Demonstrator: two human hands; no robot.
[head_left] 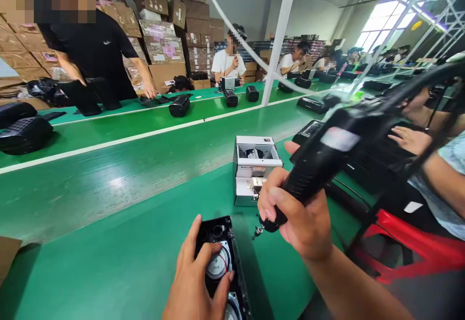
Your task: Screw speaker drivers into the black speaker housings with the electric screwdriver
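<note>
A black speaker housing [238, 262] with two round silver drivers lies on the green bench at the bottom centre. My left hand [198, 276] rests over its left side, fingers curved round the edge and the upper driver [218, 264]. Above and to the right, my right hand [301, 208] is wrapped round a black electric screwdriver [316, 160], whose tip points down and left, off the housing. Behind that tip stands a white and grey screw feeder [254, 165] with an open top.
A conveyor belt [127, 189] runs across, with black speaker units [179, 105] beyond it. Several people work along the line, one close at the right. A red stool [399, 247] is at lower right, a cardboard box [7, 257] at left.
</note>
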